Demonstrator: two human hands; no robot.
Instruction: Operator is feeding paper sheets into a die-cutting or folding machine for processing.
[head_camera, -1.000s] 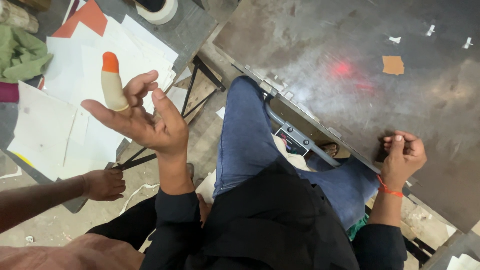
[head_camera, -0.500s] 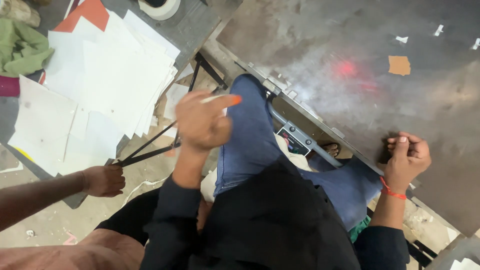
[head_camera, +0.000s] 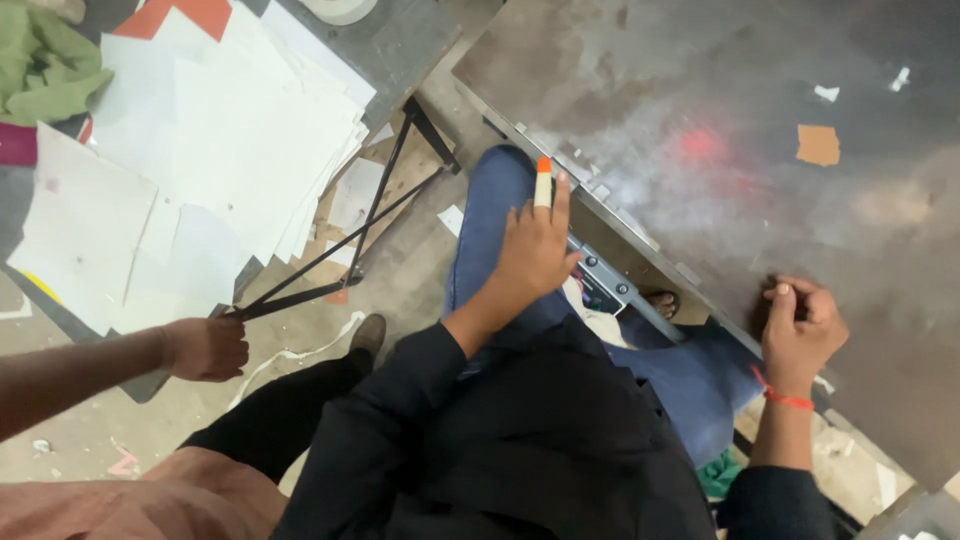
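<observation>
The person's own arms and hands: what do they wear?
Both arms wear long black sleeves to the wrist. The left hand is bare, with no band in view. The right hand is bare too, with a thin red-orange thread band around its wrist.

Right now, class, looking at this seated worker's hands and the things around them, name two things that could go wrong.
1. The left hand holds a glue stick loosely by the metal table's edge; it might slip and fall to the floor.
2. Another person's hand grips the table beside an untidy stack of white sheets that overhangs its edge; a nudge could spill them.
</observation>
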